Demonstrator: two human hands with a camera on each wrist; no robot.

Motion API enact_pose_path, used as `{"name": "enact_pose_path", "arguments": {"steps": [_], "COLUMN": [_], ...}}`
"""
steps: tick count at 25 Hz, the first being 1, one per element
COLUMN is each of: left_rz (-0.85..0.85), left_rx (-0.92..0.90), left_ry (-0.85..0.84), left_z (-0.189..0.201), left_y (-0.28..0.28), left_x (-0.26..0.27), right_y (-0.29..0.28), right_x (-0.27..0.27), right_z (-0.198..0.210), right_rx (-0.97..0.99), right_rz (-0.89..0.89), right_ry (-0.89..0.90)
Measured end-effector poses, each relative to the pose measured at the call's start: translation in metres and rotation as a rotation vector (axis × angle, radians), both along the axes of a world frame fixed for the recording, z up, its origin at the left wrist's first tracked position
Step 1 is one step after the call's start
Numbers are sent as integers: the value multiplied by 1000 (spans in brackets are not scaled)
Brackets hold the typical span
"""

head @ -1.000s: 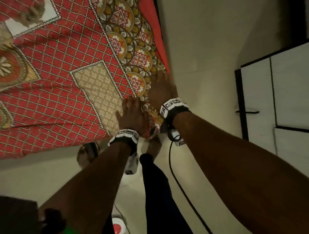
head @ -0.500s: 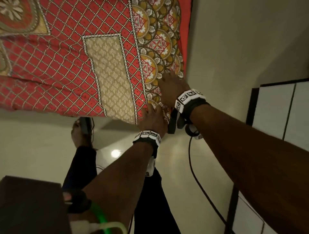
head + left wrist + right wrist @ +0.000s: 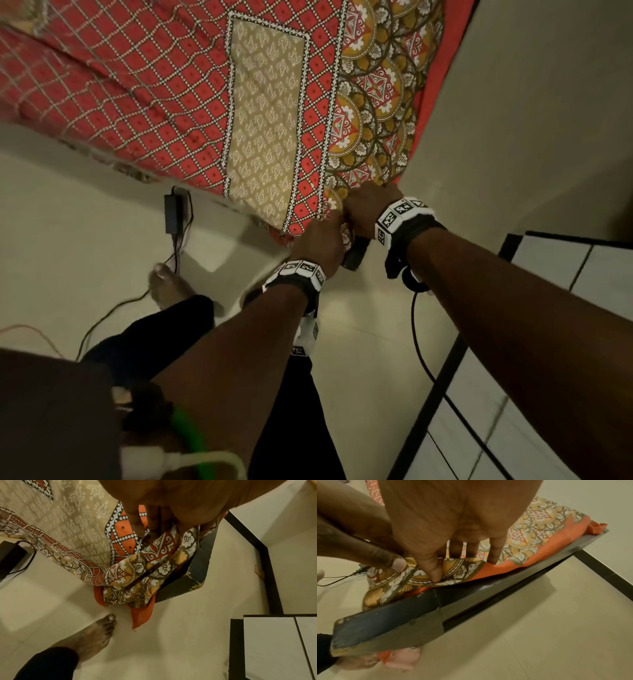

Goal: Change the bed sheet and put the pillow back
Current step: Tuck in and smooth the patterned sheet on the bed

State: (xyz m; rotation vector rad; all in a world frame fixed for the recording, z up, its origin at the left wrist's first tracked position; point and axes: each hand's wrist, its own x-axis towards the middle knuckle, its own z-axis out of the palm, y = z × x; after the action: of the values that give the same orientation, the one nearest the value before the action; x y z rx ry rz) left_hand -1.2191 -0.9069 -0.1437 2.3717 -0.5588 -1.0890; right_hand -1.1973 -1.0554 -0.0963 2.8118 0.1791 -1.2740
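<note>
The red patterned bed sheet (image 3: 178, 102) covers the bed, and its ornate yellow border runs down to the near right corner. Both hands meet at that corner. My left hand (image 3: 318, 236) curls its fingers (image 3: 137, 524) into the sheet (image 3: 130, 566), whose corner hangs loose over the dark bed frame (image 3: 197, 563). My right hand (image 3: 370, 205) holds a fold of the sheet's border (image 3: 462, 566), thumb (image 3: 435, 569) in front and fingers behind, just above the frame (image 3: 402, 616). No pillow is in view.
A black power adapter (image 3: 170, 212) and its cable lie on the tiled floor left of the corner. My bare foot (image 3: 99, 631) stands close below the hanging cloth. A white cabinet with black edging (image 3: 555, 335) stands to the right. Pink cloth (image 3: 402, 660) lies under the frame.
Both hands have slid from lying flat on top of the sheet down to the bed's corner edge, and they now grip the sheet there. My head has moved closer to the corner.
</note>
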Motion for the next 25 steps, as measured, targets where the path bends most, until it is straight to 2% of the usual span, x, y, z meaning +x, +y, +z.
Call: {"name": "enact_pose_path", "arguments": {"steps": [3,6,8,13,15,19,23,25], "left_rz": [-35,-8,-3,28,125,346,458,642], "left_rx": [17,-85,-148,-199,-184,-81,142,164], "left_ry": [48,116,140,202,236,202,266,289], "left_z": [-4,-5,-2,-2,-2,-5,-20,-20], "left_y": [9,6,0,-1,7,25,29,21], "left_x": [-3,-13,-23,-26,-27,-40,-63,-64], "right_y": [-1,2,0,-6,-3,1,7,9], "right_x": [8,17,15,10,17,31,22,22], "right_z": [3,10,5,-11,-8,15,24,22], "right_rx": [-15,-52,-76,-140,-124,-75,-40,-14], "right_rz": [78,146,181,326,388,366,439,442], "right_ry": [56,139,226,267,275,229,254,318]}}
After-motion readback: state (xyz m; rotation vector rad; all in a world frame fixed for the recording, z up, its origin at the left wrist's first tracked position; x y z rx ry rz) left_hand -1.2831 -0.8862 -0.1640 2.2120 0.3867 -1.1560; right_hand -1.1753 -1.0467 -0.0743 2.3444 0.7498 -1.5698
